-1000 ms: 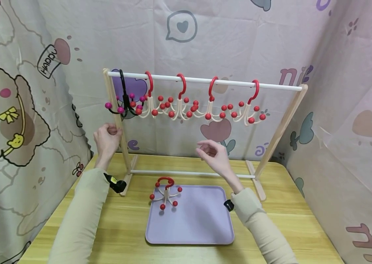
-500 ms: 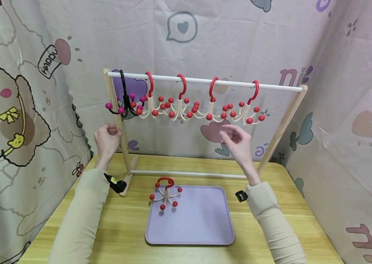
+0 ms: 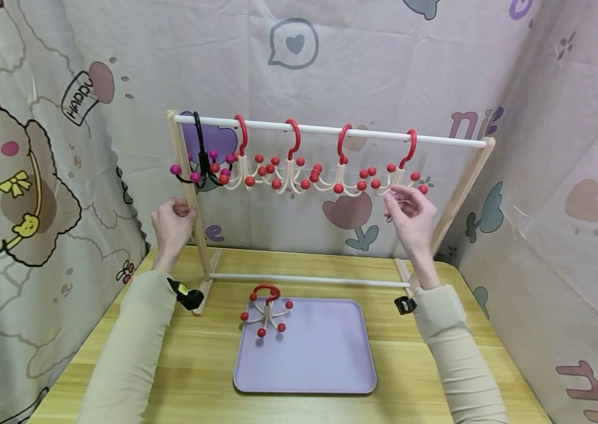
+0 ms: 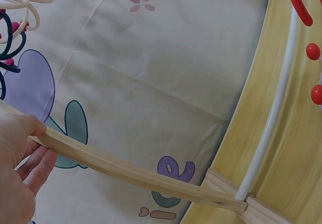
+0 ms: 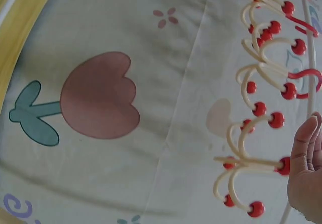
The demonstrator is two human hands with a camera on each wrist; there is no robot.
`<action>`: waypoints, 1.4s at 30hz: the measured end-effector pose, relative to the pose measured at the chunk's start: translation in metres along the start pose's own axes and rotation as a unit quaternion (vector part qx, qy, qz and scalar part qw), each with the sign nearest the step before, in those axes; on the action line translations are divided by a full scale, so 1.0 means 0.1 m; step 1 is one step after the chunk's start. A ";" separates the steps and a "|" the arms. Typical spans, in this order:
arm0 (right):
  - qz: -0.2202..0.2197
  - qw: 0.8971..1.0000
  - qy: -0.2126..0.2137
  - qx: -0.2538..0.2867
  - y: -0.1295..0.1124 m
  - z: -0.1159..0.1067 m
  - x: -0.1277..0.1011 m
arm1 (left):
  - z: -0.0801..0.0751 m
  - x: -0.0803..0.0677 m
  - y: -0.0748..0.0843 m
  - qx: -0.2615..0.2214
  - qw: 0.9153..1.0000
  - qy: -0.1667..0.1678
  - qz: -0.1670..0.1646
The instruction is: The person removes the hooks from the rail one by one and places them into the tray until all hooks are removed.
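A wooden rack with a white rail (image 3: 330, 129) stands at the back of the table. On the rail hang a black hook with magenta balls (image 3: 200, 168) and several cream hooks with red balls. My left hand (image 3: 173, 215) grips the rack's left post (image 4: 126, 171), fingers curled round it (image 4: 20, 158). My right hand (image 3: 403, 201) is raised to the rightmost hook (image 3: 403, 171). Its straight fingers (image 5: 305, 176) lie against a red-balled arm of that hook (image 5: 246, 161), curled round nothing. Another red-and-cream hook (image 3: 267, 312) lies on the purple tray (image 3: 320, 359).
The tray sits mid-table in front of the rack's lower white crossbar (image 3: 309, 278). Printed cloth hangs close behind and on both sides of the yellow wooden table (image 3: 463, 353). The rack's right post (image 3: 455, 200) slants just beside my right hand.
My right hand has risen and moved right, from above the tray's far edge up to the rightmost hanging hook. My left hand has stayed on the left post.
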State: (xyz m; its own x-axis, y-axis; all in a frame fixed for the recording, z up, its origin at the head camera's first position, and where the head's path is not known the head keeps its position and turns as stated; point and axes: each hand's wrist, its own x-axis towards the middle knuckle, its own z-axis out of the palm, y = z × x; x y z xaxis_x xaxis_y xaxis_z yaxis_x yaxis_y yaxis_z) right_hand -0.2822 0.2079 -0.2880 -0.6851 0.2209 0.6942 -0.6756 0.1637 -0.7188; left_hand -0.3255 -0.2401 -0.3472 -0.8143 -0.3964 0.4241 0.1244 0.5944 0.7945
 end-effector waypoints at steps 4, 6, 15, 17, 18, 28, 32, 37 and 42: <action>0.004 1.000 0.013 -0.003 -0.02 -0.06 0.07 | 0.00 0.00 0.00 -0.001 1.000 0.000 -0.001; 0.005 1.000 0.018 -0.010 -0.03 -0.08 0.10 | 0.00 0.00 0.01 -0.001 1.000 0.000 -0.001; 0.010 0.998 0.043 -0.042 -0.09 -0.15 0.23 | 0.00 0.00 0.01 -0.003 1.000 -0.001 -0.002; 0.012 0.998 0.051 -0.041 -0.11 -0.15 0.27 | 0.00 0.00 0.01 -0.004 1.000 -0.002 -0.003; 0.014 0.997 0.054 -0.045 -0.12 -0.15 0.29 | 0.00 0.00 0.01 -0.004 1.000 -0.002 -0.002; 0.053 0.988 0.053 -0.134 -0.12 -0.17 0.47 | 0.01 0.01 -0.01 -0.001 1.000 0.000 0.002; 0.049 0.988 0.053 -0.134 -0.12 -0.15 0.52 | 0.00 0.01 -0.01 0.000 1.000 0.002 0.003; 0.054 0.988 0.062 -0.131 -0.09 -0.14 0.59 | 0.00 0.01 0.00 0.001 1.000 0.001 0.002; 0.056 0.984 0.064 -0.158 -0.08 -0.12 0.62 | 0.00 0.01 -0.01 0.001 1.000 0.000 0.001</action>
State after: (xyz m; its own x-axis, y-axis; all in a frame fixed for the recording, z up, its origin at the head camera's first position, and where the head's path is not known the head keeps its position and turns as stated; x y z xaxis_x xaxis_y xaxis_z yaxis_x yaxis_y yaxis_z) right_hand -0.3162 0.2320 -0.2398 -0.6976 0.3699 0.6136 -0.4648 0.4182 -0.7804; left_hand -0.3263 -0.2407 -0.3476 -0.8141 -0.3944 0.4262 0.1254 0.5971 0.7923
